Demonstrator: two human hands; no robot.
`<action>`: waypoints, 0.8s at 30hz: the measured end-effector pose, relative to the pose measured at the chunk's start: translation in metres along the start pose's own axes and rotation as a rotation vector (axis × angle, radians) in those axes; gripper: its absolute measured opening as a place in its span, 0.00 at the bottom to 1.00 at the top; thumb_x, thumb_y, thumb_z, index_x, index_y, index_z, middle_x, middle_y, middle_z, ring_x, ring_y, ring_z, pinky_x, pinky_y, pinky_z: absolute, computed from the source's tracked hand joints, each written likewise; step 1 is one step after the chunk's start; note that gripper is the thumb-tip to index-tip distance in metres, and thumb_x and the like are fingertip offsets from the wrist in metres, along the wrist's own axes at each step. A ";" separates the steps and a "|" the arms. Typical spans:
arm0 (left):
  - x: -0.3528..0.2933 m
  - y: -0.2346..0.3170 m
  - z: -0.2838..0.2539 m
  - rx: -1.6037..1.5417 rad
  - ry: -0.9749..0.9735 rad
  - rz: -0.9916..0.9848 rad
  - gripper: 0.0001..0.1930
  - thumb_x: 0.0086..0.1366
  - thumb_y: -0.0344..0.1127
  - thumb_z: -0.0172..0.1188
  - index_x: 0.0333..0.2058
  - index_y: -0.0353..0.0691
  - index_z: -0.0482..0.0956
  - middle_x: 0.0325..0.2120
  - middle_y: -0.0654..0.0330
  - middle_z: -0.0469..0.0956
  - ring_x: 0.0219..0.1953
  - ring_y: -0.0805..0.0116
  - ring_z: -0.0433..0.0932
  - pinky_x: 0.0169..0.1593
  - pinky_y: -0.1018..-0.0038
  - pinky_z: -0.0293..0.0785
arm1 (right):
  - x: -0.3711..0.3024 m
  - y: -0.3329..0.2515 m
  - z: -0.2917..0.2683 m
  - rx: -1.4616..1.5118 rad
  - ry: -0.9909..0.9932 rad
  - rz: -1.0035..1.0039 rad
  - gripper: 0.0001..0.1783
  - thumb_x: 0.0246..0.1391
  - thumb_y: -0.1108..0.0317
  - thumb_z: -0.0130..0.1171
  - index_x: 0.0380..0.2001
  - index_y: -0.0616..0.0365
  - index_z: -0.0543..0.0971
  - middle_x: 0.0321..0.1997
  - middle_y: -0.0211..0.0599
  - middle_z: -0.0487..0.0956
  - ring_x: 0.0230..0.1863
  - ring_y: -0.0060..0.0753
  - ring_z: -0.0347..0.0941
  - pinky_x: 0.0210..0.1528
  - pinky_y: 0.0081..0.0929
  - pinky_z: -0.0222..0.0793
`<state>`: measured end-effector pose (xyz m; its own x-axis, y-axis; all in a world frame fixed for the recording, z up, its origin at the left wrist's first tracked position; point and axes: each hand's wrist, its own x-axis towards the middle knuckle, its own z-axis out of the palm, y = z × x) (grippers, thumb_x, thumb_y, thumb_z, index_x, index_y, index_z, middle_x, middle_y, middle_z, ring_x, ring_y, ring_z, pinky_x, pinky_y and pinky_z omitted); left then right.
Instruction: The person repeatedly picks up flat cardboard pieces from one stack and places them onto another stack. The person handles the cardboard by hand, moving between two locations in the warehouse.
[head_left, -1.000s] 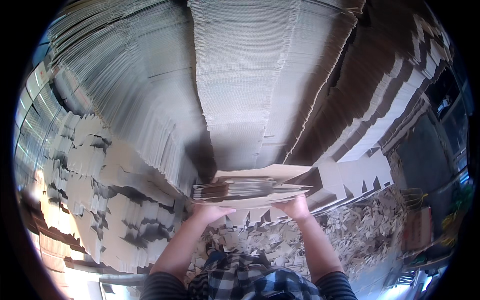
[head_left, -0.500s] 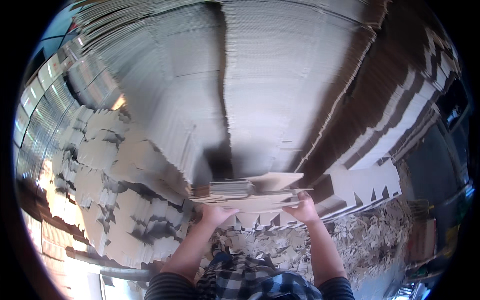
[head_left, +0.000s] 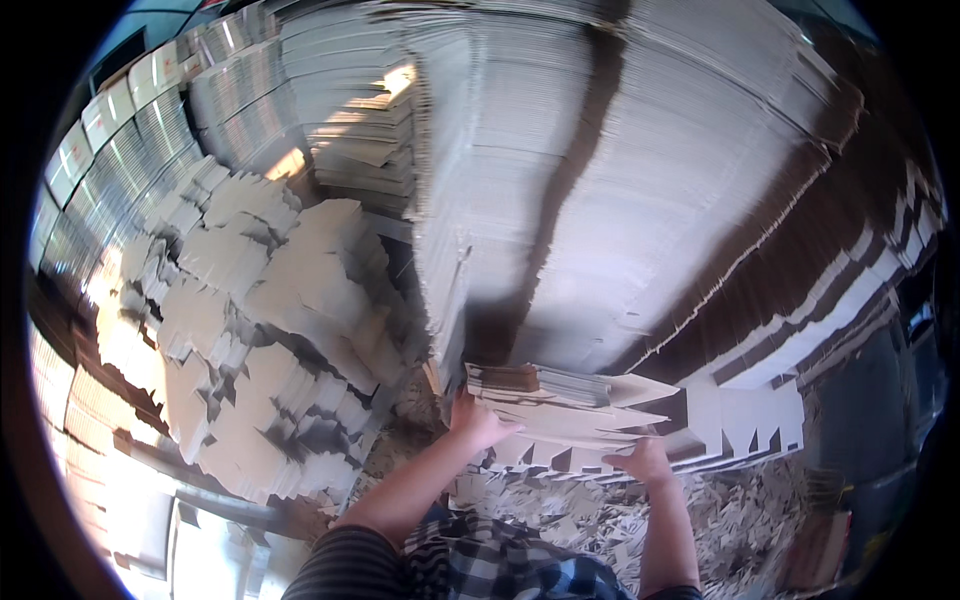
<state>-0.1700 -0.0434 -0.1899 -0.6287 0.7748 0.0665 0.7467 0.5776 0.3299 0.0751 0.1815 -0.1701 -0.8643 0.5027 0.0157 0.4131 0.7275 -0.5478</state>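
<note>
A small stack of cut cardboard sheets (head_left: 575, 420) lies low in front of me, with a notched lower edge and a few loose flaps on top. My left hand (head_left: 482, 422) is closed on its left end, thumb laid over the near edge. At the right end my right hand (head_left: 645, 460) grips the same edge, thumb pointing inward. The fingers of both hands are mostly hidden behind or under the sheets. Whether the stack is lifted off what lies beneath, I cannot tell. Just right of it stand more notched cardboard pieces (head_left: 735, 420).
Tall stacks of cardboard (head_left: 680, 200) rise directly beyond my hands, with a dark gap between two of them. Irregular piles of cut cardboard (head_left: 240, 390) stand at the left. Cardboard scraps (head_left: 570, 515) cover the floor by my body. Bundled stacks (head_left: 120, 150) line the far left.
The view has swung left, so the tall stacks, both hands and the held sheets sit farther right in the picture. Both hands keep their grip on the sheets.
</note>
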 end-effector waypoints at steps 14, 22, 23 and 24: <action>-0.011 -0.013 0.010 -0.328 -0.034 0.001 0.39 0.39 0.57 0.74 0.50 0.46 0.75 0.55 0.57 0.71 0.58 0.55 0.68 0.62 0.63 0.63 | 0.012 -0.022 0.010 0.235 0.019 0.158 0.28 0.36 0.55 0.74 0.41 0.55 0.80 0.40 0.39 0.82 0.44 0.36 0.79 0.47 0.26 0.74; 0.012 0.019 -0.037 -0.339 -0.161 -0.020 0.29 0.43 0.56 0.73 0.42 0.45 0.81 0.39 0.60 0.82 0.41 0.59 0.80 0.48 0.69 0.75 | 0.005 0.004 0.008 0.835 0.079 0.033 0.21 0.39 0.76 0.73 0.41 0.62 0.81 0.39 0.34 0.83 0.39 0.23 0.76 0.44 0.25 0.73; 0.014 0.023 -0.046 -0.344 -0.220 -0.006 0.28 0.44 0.55 0.73 0.42 0.44 0.82 0.39 0.60 0.82 0.40 0.60 0.81 0.47 0.70 0.76 | 0.001 0.001 0.001 0.858 0.088 0.003 0.20 0.39 0.76 0.73 0.40 0.63 0.81 0.38 0.34 0.83 0.38 0.23 0.76 0.44 0.25 0.73; 0.012 0.026 -0.054 -0.345 -0.284 0.004 0.28 0.45 0.53 0.73 0.42 0.44 0.82 0.38 0.60 0.83 0.39 0.61 0.81 0.46 0.71 0.76 | -0.004 -0.001 -0.009 0.852 0.021 0.030 0.21 0.40 0.74 0.73 0.41 0.63 0.81 0.38 0.34 0.83 0.39 0.23 0.76 0.44 0.25 0.73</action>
<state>-0.1704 -0.0330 -0.1293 -0.5050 0.8447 -0.1773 0.6026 0.4921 0.6283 0.0803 0.1829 -0.1623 -0.8475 0.5308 0.0018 0.0720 0.1183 -0.9904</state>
